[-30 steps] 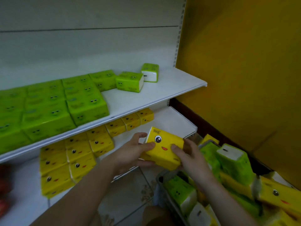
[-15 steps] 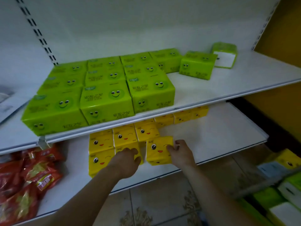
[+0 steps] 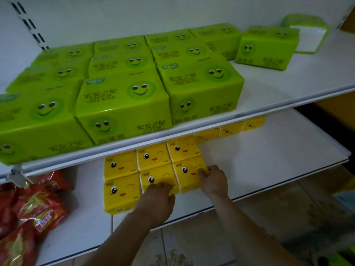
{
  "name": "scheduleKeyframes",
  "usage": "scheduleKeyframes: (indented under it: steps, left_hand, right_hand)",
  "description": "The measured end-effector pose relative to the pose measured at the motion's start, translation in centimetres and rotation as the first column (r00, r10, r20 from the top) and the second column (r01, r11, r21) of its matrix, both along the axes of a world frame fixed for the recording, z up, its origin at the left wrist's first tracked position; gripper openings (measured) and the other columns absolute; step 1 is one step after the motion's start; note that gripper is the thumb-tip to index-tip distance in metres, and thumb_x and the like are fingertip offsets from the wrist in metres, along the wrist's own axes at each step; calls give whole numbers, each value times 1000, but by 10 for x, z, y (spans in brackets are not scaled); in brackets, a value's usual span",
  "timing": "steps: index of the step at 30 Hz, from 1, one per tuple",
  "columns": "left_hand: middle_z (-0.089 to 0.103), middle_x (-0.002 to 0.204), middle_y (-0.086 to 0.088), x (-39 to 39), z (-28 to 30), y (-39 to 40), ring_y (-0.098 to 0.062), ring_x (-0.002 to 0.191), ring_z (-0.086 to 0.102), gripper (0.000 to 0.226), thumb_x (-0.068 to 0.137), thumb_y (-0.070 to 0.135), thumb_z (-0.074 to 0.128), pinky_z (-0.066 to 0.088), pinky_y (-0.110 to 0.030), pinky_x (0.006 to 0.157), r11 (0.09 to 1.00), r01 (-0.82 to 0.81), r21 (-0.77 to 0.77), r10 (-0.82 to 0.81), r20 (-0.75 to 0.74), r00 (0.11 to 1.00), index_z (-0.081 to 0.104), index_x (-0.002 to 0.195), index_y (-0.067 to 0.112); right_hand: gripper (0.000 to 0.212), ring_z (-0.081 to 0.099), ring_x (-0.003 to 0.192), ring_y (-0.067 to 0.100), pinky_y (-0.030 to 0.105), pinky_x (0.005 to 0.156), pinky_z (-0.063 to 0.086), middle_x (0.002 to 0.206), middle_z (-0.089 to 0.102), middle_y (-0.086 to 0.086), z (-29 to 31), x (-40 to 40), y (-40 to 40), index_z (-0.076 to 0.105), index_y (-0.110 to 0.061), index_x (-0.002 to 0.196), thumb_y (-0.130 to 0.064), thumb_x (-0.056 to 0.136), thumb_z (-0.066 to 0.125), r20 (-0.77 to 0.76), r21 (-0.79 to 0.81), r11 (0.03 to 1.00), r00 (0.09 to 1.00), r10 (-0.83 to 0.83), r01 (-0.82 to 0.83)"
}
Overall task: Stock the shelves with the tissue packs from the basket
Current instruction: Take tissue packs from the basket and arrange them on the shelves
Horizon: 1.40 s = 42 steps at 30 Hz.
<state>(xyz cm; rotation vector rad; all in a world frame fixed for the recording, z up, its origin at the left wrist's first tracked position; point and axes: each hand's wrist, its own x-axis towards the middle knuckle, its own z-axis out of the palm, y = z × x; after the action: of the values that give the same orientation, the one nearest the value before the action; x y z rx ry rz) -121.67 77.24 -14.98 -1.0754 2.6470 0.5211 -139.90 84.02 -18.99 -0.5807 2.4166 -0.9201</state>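
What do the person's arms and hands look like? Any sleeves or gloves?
Both arms are bare as far as the picture shows: no sleeves, gloves, watch or rings visible. The left hand and right hand are bare too, with short fingers showing.

Plenty of bare room on the lower shelf to the right of the yellow tissue packs, open right out to the front edge. Reaching deeper is tight though, since the upper shelf overhangs the back rows. Left side is blocked by red snack bags, with just a narrow bare strip between them and the yellow block. Up top, green tissue packs fill the left and middle; the right front is bare.
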Motion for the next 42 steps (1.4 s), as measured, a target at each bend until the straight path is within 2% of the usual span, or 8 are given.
scheduleKeyframes:
  steps: [5,8,15,20,27,32,37,42]
  left_hand:
    - [53,138,-3,-16,30,6,-24,122,53,39,101,38,42,45,-31,99,996,-64,61,69,-90,993,52,135,23]
    - [62,126,-4,-37,64,20,-24,112,58,31,101,38,44,48,-29,89,990,-45,136,66,-153,986,61,121,22]
    - [66,122,1,-112,157,108,-18,114,58,30,99,39,49,45,-28,94,898,383,219,-347,-185,919,67,114,20]
    - [65,119,-7,-156,187,200,-23,110,58,30,99,35,48,45,-30,90,783,595,182,-560,-211,801,66,113,14]
    - [67,103,-15,-171,146,290,-32,95,62,20,95,26,48,47,-36,77,716,644,270,-647,-89,757,62,87,15]
    - [61,115,-14,-156,119,324,-30,112,57,28,97,24,49,44,-30,83,704,580,409,-625,-30,780,63,115,8]
    - [61,124,-14,-157,112,339,-29,112,57,32,99,29,49,47,-33,92,700,560,444,-581,-103,807,59,123,10]
    - [59,122,-9,-159,118,353,-28,118,54,24,100,27,48,44,-33,94,679,557,479,-556,-161,816,57,119,16]
  right_hand:
    - [42,60,110,30,31,86,45,122,63,14,33,-10,15,57,-12,128,-40,97,51,-58,-17,996,994,88,-89]
    - [28,63,105,23,23,78,42,114,70,4,83,-16,43,67,-16,115,-33,98,52,-119,-129,985,988,100,-115]
    - [11,68,83,10,35,81,56,85,73,-9,183,-53,186,71,-29,97,-31,92,61,-159,-327,944,987,-8,-45]
    - [20,68,91,19,34,79,53,91,73,-2,217,-79,313,69,-24,107,-31,89,63,-313,2,1000,950,13,-13]
    - [40,61,111,26,32,84,48,115,69,3,192,-41,405,60,-20,124,-42,90,58,-159,436,884,952,260,-168]
    - [30,53,111,34,39,77,46,111,61,11,176,-18,421,57,-18,108,-38,85,60,-243,581,765,838,488,-278]
    - [86,39,131,34,43,98,40,141,41,13,184,-27,456,17,-19,152,-42,83,64,-220,776,623,884,412,-98]
    - [98,56,115,33,38,83,47,132,52,13,153,-10,471,1,-14,154,-48,83,60,-245,766,642,928,281,8]
